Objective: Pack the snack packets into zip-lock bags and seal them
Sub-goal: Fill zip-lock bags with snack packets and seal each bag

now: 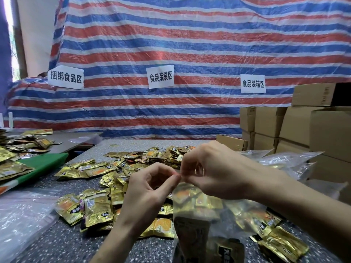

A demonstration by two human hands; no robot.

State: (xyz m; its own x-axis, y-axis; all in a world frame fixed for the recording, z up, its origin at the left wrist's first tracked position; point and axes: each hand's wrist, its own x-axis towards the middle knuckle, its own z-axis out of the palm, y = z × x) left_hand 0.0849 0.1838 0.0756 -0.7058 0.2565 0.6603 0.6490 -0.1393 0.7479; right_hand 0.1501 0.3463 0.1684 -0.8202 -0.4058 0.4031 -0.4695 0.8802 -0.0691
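Note:
A clear zip-lock bag (205, 215) filled with gold snack packets hangs in front of me above the speckled table (72, 240). My left hand (150, 188) pinches the bag's top strip between thumb and forefinger. My right hand (212, 168) pinches the same strip right beside it, fingertips nearly touching the left ones. Several loose gold snack packets (95, 209) lie scattered over the table under and beyond my hands.
Empty clear bags lie at the left (22, 215) and at the right (284, 160). A green board (45, 166) with more packets sits at the left. Cardboard boxes (296, 130) are stacked at the right. A striped tarp (171, 54) with paper signs hangs behind.

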